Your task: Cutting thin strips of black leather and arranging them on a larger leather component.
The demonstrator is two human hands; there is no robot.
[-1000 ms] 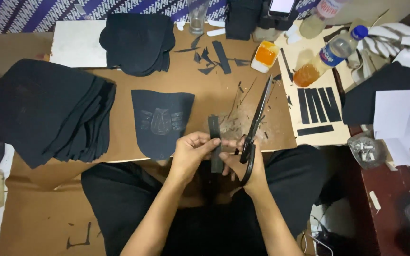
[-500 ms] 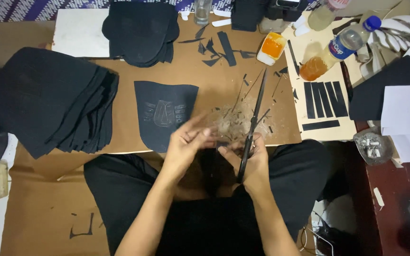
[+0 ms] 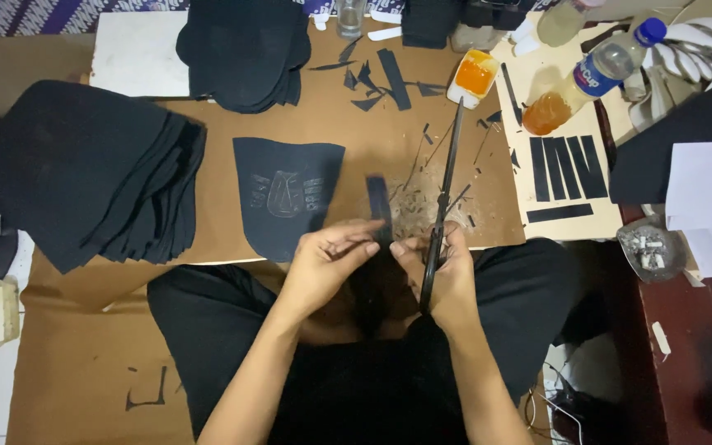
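Note:
Both hands meet over my lap at the near edge of a brown cardboard sheet (image 3: 208,124). My left hand (image 3: 327,259) pinches the lower end of a narrow black strip (image 3: 378,202) that stands up between the hands. My right hand (image 3: 442,268) also touches the strip with its fingertips and grips the handles of long black scissors (image 3: 445,185), whose closed blades point away from me. A dark shield-shaped cut piece (image 3: 286,194) with a pale printed emblem lies just left of the strip.
A thick stack of black sheets (image 3: 84,177) lies at left, another black pile (image 3: 245,49) at the top. Several cut black strips (image 3: 566,169) lie on a pale board at right, near an orange liquid bottle (image 3: 554,107), a small orange tub (image 3: 473,76) and an ashtray (image 3: 648,247).
The hands have shifted slightly; the strip now stands more upright between them and the scissors point straighter away. The camera view has tilted a little.

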